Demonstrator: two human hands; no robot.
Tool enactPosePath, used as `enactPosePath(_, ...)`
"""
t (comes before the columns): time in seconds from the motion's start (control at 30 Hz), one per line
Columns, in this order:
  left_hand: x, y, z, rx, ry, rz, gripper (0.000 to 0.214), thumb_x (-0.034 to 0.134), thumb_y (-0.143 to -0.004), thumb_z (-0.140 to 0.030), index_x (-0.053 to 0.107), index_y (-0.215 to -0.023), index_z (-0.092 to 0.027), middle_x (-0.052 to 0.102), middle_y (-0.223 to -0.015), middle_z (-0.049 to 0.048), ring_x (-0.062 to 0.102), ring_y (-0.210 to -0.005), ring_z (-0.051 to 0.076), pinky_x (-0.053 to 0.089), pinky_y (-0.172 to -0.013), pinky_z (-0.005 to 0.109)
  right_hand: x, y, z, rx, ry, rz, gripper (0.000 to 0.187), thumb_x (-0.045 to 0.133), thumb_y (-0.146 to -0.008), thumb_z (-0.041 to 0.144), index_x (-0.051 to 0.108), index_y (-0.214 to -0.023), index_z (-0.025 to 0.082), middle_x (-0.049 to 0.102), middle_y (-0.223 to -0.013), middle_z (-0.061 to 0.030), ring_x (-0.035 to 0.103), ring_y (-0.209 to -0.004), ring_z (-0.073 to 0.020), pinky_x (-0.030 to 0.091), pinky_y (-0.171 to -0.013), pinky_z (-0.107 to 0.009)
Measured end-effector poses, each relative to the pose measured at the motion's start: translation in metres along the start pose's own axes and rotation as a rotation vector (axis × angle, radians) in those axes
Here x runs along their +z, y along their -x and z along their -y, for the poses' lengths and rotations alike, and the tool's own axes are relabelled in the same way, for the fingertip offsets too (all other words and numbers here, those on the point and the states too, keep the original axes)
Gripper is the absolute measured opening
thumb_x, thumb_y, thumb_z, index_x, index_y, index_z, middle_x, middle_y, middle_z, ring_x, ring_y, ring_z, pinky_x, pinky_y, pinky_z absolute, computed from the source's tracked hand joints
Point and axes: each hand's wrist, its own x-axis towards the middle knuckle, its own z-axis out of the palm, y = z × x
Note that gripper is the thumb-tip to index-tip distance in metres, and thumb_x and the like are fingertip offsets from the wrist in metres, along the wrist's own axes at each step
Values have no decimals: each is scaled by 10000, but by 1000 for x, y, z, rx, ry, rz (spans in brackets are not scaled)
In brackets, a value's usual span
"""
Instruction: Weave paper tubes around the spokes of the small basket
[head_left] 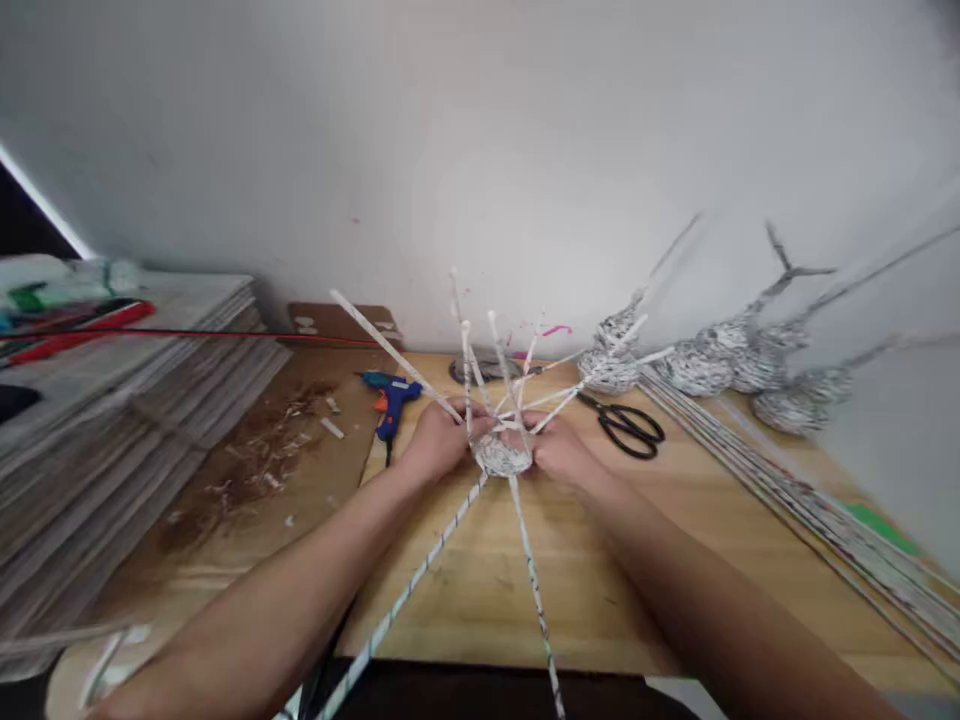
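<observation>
A small bowl-shaped piece woven from rolled newspaper (503, 456) sits at the middle of the wooden board. Several rolled paper sticks (390, 350) fan up and outward from it, and two long ones run down toward my body. My left hand (441, 437) closes round its left side, fingers partly behind the weave. On the opposite side, my right hand (553, 446) grips the rim, its fingertips largely hidden by the sticks.
A blue glue gun (396, 395) lies left of my hands, black scissors (628, 428) to the right. Several finished woven gourd shapes (697, 365) stand along the wall. Long paper rolls (795, 490) lie at right; stacked newspapers (97, 450) rise at left.
</observation>
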Motion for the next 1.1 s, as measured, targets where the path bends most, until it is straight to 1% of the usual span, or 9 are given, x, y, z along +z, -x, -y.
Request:
enactPosePath(0.13,1,1,-5,12,21,32,208,776,-629,-329,706,-680,-140,680,-657,30,577,-614,154,453,-605,266,-3,-2,-3,-53,-41,-17,307,881,-531,345,701,-687,151,656,-591,-5,533,-500,-122,394,-496,-262)
enactPosePath(0.23,3,3,-4,-11,93,58,225,803,-600,-320,689,-659,-136,653,-623,18,555,-580,138,440,-577,254,-2,-3,-6,-132,-104,-61,312,868,-570,365,721,-745,153,693,-670,-22,594,-590,-146,445,-568,-276)
enactPosePath(0.4,6,3,7,-2,199,99,211,805,-611,-294,676,-678,-140,642,-620,1,544,-560,123,428,-559,235,7,-2,-10,-170,-130,-155,289,852,-570,355,701,-727,165,665,-634,8,570,-564,-126,437,-558,-264)
enactPosePath(0.5,9,4,11,39,200,80,213,769,-670,-336,680,-715,-148,646,-631,6,552,-566,132,427,-558,237,10,-3,-11,-184,-123,-203,262,823,-582,347,671,-702,171,646,-610,16,565,-552,-130,438,-550,-267)
enactPosePath(0.6,12,5,11,96,128,29,206,749,-695,-345,655,-734,-166,627,-623,-7,545,-574,133,411,-553,226,11,-3,-11,-200,-103,-227,243,791,-600,337,631,-699,183,628,-595,31,565,-550,-130,437,-546,-261)
enactPosePath(0.8,13,6,11,197,33,-17,150,669,-783,-311,625,-733,-176,585,-631,-21,534,-606,132,396,-567,216,11,0,-8,-221,9,-237,233,740,-625,359,595,-704,196,590,-578,41,542,-546,-135,427,-538,-266)
enactPosePath(0.9,12,5,12,191,42,-37,125,664,-787,-291,625,-761,-175,611,-672,-8,562,-645,148,422,-593,230,10,0,-8,-235,106,-253,213,715,-649,363,584,-694,200,594,-594,27,545,-564,-147,427,-544,-274)
enactPosePath(1.0,12,5,12,187,32,-38,122,654,-795,-291,628,-781,-173,641,-717,8,589,-688,164,444,-630,249,5,-1,-10,-271,218,-232,193,681,-687,369,590,-680,199,594,-605,12,549,-582,-159,419,-545,-277)
enactPosePath(1.1,11,4,12,187,-2,-35,135,671,-783,-301,629,-763,-174,637,-702,7,583,-681,165,435,-622,248,2,-3,-12,-286,281,-226,189,665,-707,368,608,-691,189,618,-633,-5,569,-614,-171,435,-566,-282)
